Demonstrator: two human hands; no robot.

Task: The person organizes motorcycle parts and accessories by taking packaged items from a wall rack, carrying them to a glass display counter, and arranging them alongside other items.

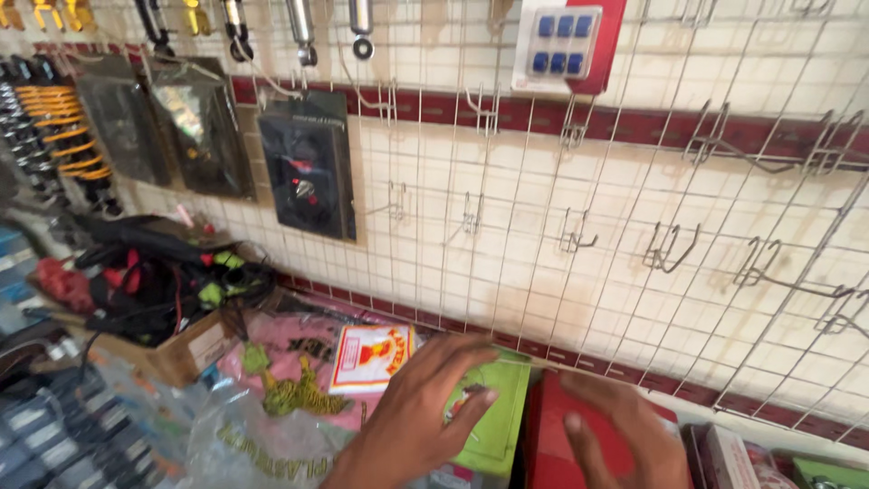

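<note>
My left hand lies flat, fingers spread, on a green flat packet at the bottom middle of the head view. Beside it, my right hand rests palm down on a red box, fingers apart. Neither hand grips anything that I can see. Both packets stand against the foot of a tiled wall covered by a white wire grid.
Empty metal hooks stick out of the grid. Dark blister packs and yellow coil shocks hang at left. A cardboard box of black and red parts, a pink bag and a red-yellow packet lie below.
</note>
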